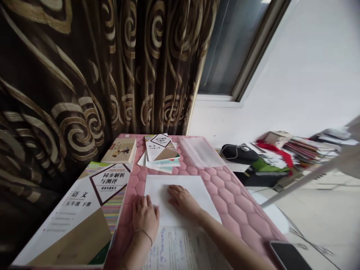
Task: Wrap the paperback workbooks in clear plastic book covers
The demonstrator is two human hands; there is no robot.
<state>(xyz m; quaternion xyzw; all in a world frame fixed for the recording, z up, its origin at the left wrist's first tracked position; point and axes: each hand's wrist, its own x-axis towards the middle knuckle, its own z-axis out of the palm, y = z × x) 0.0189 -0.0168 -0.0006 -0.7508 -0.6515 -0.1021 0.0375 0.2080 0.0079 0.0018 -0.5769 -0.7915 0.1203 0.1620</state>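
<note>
A blank white sheet of paper [194, 185] lies on the pink hexagon-patterned table cover [239, 210]. My left hand [145, 217], with a thin band at the wrist, rests flat across the sheet's left edge. On the middle of the white sheet, my right hand [181, 200] lies palm down with its fingers stretched out. Neither hand grips anything that I can see. Nearer to me, a page with print and blue handwriting [180, 245] shows between my forearms, partly covered by my right arm.
A large workbook [75, 225] lies on the left, with a tan book stack [119, 150] behind it. Several booklets [161, 148] and a translucent folder [201, 152] lie at the far end. A dark phone-like object [288, 255] sits front right. Beyond are a slanting pale pole [303, 178] and piled papers.
</note>
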